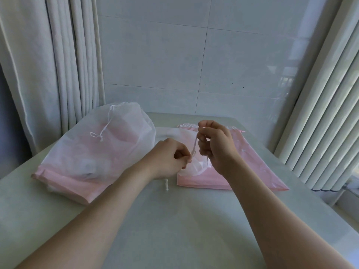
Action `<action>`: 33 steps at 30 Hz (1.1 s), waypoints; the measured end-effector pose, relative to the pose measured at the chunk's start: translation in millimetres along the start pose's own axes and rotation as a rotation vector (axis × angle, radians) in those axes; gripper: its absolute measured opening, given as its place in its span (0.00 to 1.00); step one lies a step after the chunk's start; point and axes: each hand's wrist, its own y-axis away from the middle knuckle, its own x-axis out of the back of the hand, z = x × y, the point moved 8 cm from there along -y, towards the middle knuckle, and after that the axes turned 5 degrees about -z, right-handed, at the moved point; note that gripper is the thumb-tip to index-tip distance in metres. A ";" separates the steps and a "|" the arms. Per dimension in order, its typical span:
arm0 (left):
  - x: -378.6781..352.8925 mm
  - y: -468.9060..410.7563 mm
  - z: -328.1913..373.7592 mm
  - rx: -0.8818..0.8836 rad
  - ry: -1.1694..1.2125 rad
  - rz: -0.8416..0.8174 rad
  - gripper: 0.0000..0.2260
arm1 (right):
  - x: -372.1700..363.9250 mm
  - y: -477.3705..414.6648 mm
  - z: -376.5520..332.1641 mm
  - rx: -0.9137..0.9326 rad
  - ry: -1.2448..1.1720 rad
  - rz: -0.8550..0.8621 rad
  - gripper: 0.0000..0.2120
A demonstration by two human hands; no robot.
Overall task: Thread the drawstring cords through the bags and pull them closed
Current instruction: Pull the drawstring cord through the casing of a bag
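Cord (194, 145), thin and pink, is stretching almost upright between your two hands. Your left hand (169, 158) is pinching its lower part between thumb and curled fingers, and your right hand (215, 144) is gripping the upper part with its fingers curled round it. Both hands are hovering over the pink bag (256, 171), which is lying flat on the table (174, 230) with its gathered mouth at the far edge. On your left the white bag (93, 156) is sitting full and bulging, its white drawstring (102, 131) drawn and knotted, so that one is looking finished. A short white cord end (166, 184) is lying on the table just under your left wrist. You are seemingly working on the pink bag's closure, either tying the ends or readying them for the pull. Your hands are hiding whether the strand is already running through the channel. The next move is probably calling for a firm hold on both ends and a steady pull away from the mouth, with the bag held down so the thin film is bunching rather than tearing.
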 end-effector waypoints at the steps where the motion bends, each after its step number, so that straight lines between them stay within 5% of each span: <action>1: -1.4 0.5 2.1 -0.008 -0.032 -0.012 0.07 | 1.2 0.6 -1.6 0.023 0.009 0.018 0.09; 16: -13.7 2.4 3.2 -0.001 -0.060 -0.120 0.13 | 14.8 7.0 -33.7 0.379 0.364 0.243 0.15; 20: -5.0 -2.9 -4.9 0.028 0.129 -0.034 0.14 | 14.3 -7.3 11.4 0.120 1.112 0.114 0.20; 22: -0.6 -4.8 -9.0 0.043 0.250 -0.008 0.14 | 14.2 -4.4 11.8 0.176 1.299 0.166 0.22; 26: 4.2 -5.9 -14.5 0.080 0.391 0.024 0.13 | -1.4 9.6 -25.8 0.440 0.978 0.135 0.12; 29: 6.1 -4.7 -15.7 0.083 0.420 0.018 0.14 | -24.4 18.5 -30.9 0.469 0.939 -0.069 0.07; 33: 7.8 -3.6 -16.9 0.074 0.463 0.014 0.13 | -24.9 12.7 -23.3 0.403 0.893 -0.113 0.07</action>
